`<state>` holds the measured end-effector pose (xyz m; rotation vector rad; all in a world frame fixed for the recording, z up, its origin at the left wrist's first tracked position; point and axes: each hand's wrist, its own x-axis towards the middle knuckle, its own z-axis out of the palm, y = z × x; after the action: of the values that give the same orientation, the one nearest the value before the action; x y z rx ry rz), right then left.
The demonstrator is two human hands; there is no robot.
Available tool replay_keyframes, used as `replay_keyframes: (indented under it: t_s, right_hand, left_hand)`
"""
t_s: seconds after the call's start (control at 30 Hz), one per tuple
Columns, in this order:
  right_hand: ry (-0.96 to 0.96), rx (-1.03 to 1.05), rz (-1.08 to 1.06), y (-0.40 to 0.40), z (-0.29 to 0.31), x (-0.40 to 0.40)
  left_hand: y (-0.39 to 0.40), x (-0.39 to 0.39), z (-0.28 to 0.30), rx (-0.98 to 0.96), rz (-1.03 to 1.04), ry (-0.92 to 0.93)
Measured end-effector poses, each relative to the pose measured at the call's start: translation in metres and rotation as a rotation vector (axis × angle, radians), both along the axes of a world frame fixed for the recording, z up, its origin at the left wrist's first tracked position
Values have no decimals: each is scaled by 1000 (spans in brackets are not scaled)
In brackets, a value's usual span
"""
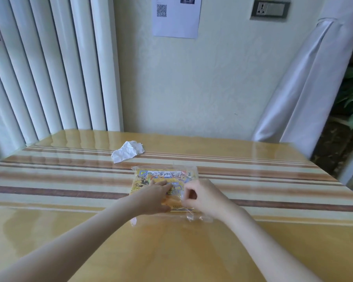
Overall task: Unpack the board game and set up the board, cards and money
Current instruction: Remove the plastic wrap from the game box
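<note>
Striped table [69,180] bears the bagged game [161,178]; left hand [153,197] presses flat, right hand [200,195] pinches its near-edge plastic.

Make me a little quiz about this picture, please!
1. True or false: the board game is out of its clear plastic bag.
2. What lies on the table beyond the game? A) crumpled white paper B) a cup C) scissors
3. Which hand pinches the plastic?

Key: 1 false, still inside. 2 A, the crumpled white paper. 3 the right hand; the left hand presses flat on the game.
</note>
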<state>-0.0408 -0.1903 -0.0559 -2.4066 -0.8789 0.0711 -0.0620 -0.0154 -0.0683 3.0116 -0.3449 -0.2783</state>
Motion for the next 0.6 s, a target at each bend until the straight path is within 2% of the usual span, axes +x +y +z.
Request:
replay_keyframes:
  t_s: [0.1,0.17,0.23,0.27,0.33,0.4,0.47,0.5,0.53,0.6]
  right_hand:
    - [195,333,-209,-16,5,7]
    - [345,612,-505,-40,3,17]
    - [483,676,-731,-67,-1,19]
    - [500,597,-799,-76,-3,15]
    - [354,238,-855,-85,-8,9]
    - [-13,-126,-812,-79,-6,4]
    - [-384,-169,-597,-58,1,3]
    - [-431,-153,-490,-45,4,4]
    - [-363,-153,-443,-34,4,9]
    - [-76,-245,-477,-21,1,23]
  left_hand:
    - [2,-2,2,36,4,28]
    - [-1,-4,3,55,3,35]
    - [-5,-4,9,72,-1,30]
    - [-6,-3,14,80,1,30]
    - [-7,-2,19,101,-1,27]
    - [-9,-1,20,128,-4,17]
    - [-9,0,19,143,5,6]
    - [-8,1,18,126,17,9]
    - [-7,1,17,70,31,10]
    - [4,2,19,-121,113,-43]
